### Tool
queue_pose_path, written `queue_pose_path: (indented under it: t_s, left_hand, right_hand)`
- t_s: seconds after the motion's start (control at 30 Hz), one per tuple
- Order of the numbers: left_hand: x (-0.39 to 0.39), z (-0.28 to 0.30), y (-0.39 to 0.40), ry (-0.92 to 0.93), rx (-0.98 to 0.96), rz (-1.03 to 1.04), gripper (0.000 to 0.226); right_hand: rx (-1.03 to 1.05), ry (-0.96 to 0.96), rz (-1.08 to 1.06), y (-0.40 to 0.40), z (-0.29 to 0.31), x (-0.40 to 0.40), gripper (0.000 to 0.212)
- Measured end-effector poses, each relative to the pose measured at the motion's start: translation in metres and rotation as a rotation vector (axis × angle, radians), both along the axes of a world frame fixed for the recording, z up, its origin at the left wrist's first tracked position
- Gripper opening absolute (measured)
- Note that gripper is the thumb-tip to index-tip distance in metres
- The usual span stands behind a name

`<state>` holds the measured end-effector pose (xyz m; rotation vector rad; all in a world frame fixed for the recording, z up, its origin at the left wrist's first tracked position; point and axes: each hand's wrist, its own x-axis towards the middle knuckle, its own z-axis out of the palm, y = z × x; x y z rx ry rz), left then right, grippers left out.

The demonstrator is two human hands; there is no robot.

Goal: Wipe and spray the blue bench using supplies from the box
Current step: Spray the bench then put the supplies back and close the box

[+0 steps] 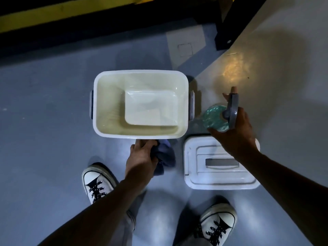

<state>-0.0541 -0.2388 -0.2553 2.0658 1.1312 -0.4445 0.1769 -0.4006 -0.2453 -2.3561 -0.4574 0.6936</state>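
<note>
A: What takes up most of the view?

B: The blue-grey floor point(44, 121), with a pale grey slab point(266, 59) cutting in from the upper right and a black and yellow band point(53, 16) along the top edge. Whether either of them is the bench, I cannot tell.

A: And the box?

B: The white box point(99, 103) stands open on the floor in the middle, with dark handles at its two short sides. Its inside shows only bare cream walls and bottom. Its lid point(204, 174) lies flat on the floor, just beside the box's near right corner, grey grip facing up.

A: The person?

B: Standing over it all. Both forearms reach down into view, and two white shoes with black laces sit at the bottom: the left shoe point(96, 183) and the right shoe point(218, 222).

A: What are the hands doing?

B: The right hand point(237, 128) is held over the spot where the box, lid and slab meet; its fingers point(216, 131) are wrapped round a spray bottle point(215, 119) of clear teal plastic with a grey trigger head, nozzle pointing away from the person. The left hand point(142, 157) is at the box's near rim, knuckles up, fingers clenched on a crumpled dark blue cloth point(166, 155) that bunches out to its right, just above the floor.
</note>
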Motion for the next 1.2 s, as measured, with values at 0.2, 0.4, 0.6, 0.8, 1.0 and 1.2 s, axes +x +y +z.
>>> queue_pose_path:
  t_s: [0.2, 0.4, 0.6, 0.8, 1.0, 1.2]
  left_hand:
    - [-0.002, 0.094, -0.013, -0.268, -0.103, 0.163, 0.045]
    - [0.024, 0.146, 0.059, -0.385, 0.013, 0.215, 0.042]
    - [0.051, 0.1, 0.146, -0.151, 0.077, 0.364, 0.026]
    - [0.06, 0.032, 0.16, -0.011, 0.019, 0.299, 0.024]
    - [0.05, -0.022, 0.141, 0.078, -0.099, 0.28, 0.031]
    - [0.043, -0.036, 0.144, 0.04, -0.129, 0.281, 0.03]
  right_hand:
    - [0.04, -0.085, 0.009, 0.004, 0.079, -0.026, 0.077]
    - [0.065, -0.065, 0.15, 0.053, 0.121, -0.043, 0.083]
    - [-0.105, -0.267, 0.367, 0.117, 0.103, -0.047, 0.087]
    - [-0.342, -0.407, 0.511, 0.161, 0.051, -0.046, 0.094]
    - [-0.5, -0.378, 0.647, 0.193, -0.002, -0.052, 0.076]
    - [-0.474, -0.231, 0.605, 0.195, -0.033, -0.055, 0.073]
